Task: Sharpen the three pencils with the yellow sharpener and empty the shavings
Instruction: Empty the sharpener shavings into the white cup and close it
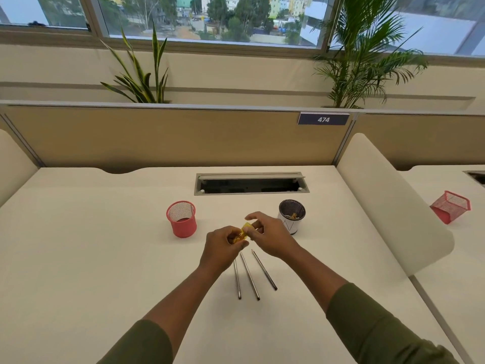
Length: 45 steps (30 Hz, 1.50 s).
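Both hands hold the yellow sharpener (242, 233) above the middle of the white desk (91, 258). My left hand (223, 244) grips its lower part with curled fingers. My right hand (267, 232) pinches its upper part between thumb and fingers. Three dark pencils (249, 275) lie side by side on the desk just below my hands, tips pointing away from me. A dark mesh cup (291, 215) with shavings at its bottom stands right of my right hand.
A red mesh cup (182, 219) stands left of my hands. A grey cable slot (250, 183) is set in the desk behind. A tipped red mesh holder (450, 206) lies on the neighbouring desk past the white divider (388, 206).
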Available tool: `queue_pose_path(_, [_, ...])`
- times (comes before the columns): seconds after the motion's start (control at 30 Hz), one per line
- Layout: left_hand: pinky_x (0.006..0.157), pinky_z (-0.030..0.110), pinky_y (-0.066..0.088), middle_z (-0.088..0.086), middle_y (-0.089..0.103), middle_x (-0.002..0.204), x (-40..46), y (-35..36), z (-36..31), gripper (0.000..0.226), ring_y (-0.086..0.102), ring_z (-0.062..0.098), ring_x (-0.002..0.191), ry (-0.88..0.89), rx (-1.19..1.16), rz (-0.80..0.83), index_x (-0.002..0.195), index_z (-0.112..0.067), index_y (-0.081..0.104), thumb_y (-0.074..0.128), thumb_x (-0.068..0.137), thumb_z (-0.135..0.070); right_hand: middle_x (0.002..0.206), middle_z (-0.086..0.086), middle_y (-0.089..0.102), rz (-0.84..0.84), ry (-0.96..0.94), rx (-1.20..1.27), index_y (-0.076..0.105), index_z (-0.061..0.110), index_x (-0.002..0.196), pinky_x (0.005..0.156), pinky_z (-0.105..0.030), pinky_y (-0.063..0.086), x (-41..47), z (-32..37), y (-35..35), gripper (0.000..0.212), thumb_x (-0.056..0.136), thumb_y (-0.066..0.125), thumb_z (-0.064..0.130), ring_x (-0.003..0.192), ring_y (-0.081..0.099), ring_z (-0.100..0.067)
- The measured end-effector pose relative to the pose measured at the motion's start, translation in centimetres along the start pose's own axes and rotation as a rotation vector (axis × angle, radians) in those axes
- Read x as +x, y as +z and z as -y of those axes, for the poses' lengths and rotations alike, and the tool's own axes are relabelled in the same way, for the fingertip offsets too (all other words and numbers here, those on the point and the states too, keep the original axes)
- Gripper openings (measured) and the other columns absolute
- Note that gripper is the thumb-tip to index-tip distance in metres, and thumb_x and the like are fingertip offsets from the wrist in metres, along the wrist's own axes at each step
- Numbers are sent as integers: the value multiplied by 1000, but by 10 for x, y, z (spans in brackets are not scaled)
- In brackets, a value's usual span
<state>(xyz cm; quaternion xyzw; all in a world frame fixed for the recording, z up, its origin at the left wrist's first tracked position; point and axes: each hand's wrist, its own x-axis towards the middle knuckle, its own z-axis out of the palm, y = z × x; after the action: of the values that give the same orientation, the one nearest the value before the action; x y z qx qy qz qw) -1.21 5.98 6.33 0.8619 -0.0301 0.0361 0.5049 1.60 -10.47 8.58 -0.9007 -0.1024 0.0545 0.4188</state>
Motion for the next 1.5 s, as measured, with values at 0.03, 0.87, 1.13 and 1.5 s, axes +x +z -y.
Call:
queue_pose_path(0.03, [65,16,50,-9,70,79,2,1,-2,22,64,4,71,7,13,4,92,-20,72,80,71,-22,96,3,68,4,0,-19,62,25,117,69,-20,53,2,0,-3,29,92,61,39,82,65,-7])
queue_pose_path(0.87, [75,22,46,10,62,115,135,106,-75,24,59,19,99,31,188,389,117,-15,53,44,95,-11,84,3,57,-7,91,-244,51,26,94,61,-21,45,78,-64,-118,13,97,48,38,80,59,-13])
queue_pose_path(1.13, [82,32,51,14,62,113,167,127,-59,19,58,22,100,15,230,486,112,-12,53,41,97,-13,106,0,64,86,9,-206,46,37,102,66,-16,48,97,-104,-124,12,96,53,29,92,62,-14])
queue_pose_path(1.5, [84,30,49,8,65,109,184,134,-44,22,58,20,98,13,187,439,114,-15,59,55,94,-21,108,3,66,-23,164,150,54,35,106,81,-24,55,104,-137,-123,16,95,58,25,99,65,-12])
